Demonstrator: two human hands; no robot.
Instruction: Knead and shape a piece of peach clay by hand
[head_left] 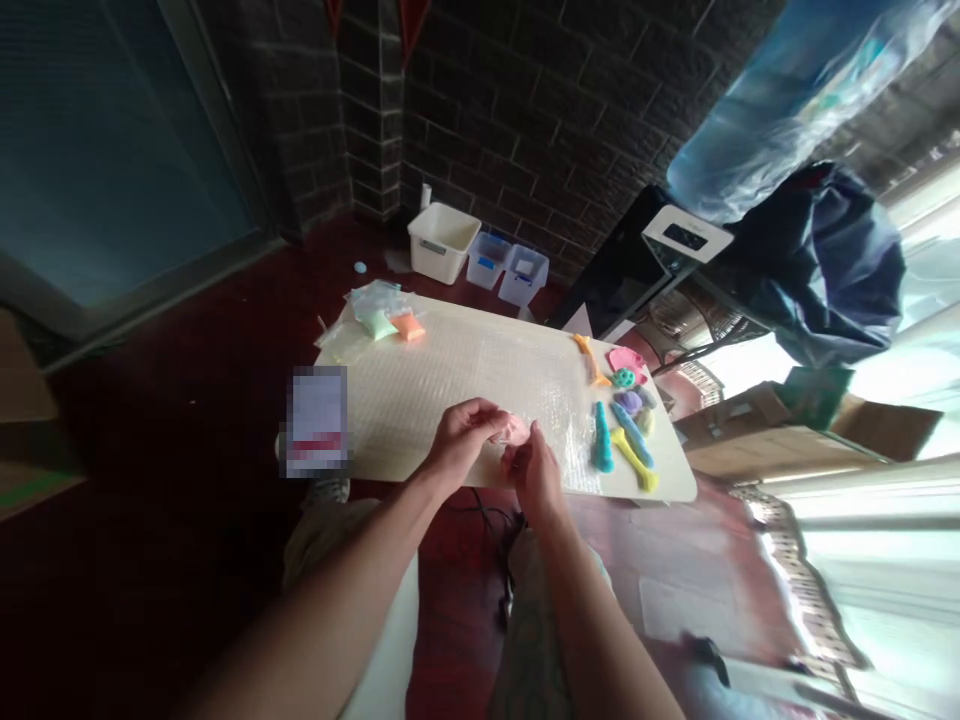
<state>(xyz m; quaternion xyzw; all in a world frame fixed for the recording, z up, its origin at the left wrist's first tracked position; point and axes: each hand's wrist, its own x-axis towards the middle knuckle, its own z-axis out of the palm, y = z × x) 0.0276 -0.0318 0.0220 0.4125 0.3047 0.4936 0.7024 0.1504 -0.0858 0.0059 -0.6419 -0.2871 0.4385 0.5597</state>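
The desk was cream. On it, one packet was pale green and another packet was orange. The piece between the hands was light pink. Of the shaped pieces, one stick was teal, one bone shape was yellow, and a ball was purple (a soft purple, I would say). The wall had a dark brick pattern, and the floor was deep red.
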